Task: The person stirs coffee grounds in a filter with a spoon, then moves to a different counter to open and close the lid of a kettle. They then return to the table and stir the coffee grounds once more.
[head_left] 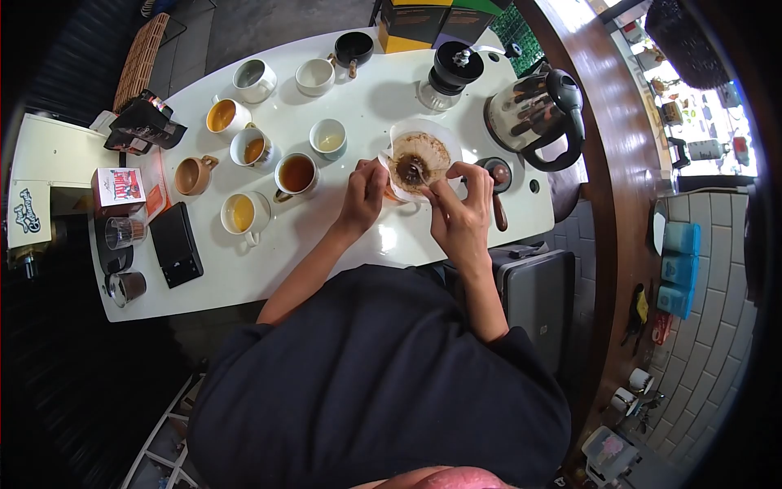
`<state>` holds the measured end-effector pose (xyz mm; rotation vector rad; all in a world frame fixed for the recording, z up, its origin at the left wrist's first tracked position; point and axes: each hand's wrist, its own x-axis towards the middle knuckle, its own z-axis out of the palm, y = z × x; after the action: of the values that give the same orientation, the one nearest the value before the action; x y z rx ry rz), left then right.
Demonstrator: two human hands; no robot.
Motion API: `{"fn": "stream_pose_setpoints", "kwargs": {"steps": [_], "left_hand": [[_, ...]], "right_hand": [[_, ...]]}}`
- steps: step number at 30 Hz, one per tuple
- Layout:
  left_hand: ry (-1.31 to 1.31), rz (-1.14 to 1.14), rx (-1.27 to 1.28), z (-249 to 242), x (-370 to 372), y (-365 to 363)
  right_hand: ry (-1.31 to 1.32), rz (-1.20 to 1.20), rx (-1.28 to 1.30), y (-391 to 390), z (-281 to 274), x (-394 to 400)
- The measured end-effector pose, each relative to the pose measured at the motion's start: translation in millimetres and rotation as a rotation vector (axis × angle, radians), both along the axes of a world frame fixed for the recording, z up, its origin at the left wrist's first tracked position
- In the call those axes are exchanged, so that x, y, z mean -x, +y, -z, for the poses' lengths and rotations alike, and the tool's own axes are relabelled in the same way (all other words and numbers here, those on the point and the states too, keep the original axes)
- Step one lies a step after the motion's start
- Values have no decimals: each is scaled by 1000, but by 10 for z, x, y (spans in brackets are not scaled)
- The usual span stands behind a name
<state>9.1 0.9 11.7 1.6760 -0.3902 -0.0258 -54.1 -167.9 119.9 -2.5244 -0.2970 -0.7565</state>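
Observation:
A white paper coffee filter (446, 140) sits open in the middle right of the table, with wet brown coffee grounds (407, 169) in its bottom. At the filter's left edge, my left hand (364, 194) is closed with its fingertips pinching the rim. From the right, my right hand (463, 208) pinches a thin spoon (422, 174), its tip down among the grounds. What supports the filter is mostly hidden by my hands. Just right of the filter is a dark round tool with a wooden handle (499, 213).
Several cups stand to the left, among them a cup of dark tea (296, 174) and a cup of yellow liquid (243, 213). A glass kettle (525, 114) and a coffee grinder (446, 77) are at the back right. A black scale (177, 243) lies far left.

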Motion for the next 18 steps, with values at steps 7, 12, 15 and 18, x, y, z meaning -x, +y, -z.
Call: {"fn": "stream_pose_setpoints", "kwargs": {"steps": [7,12,15,18], "left_hand": [[29,8,-31,-76,8,4],[-26,3,27,21,-2,-8],[3,6,6,-5,2,-1],[46,12,-24,-43,6,11]], "right_hand": [[-1,-19,-19,38,-41,46],[-9,-33,-46,12,-90,71],[-14,-11,-70,-7,-149,96],[-40,-14,-105,-45,-189,113]]}}
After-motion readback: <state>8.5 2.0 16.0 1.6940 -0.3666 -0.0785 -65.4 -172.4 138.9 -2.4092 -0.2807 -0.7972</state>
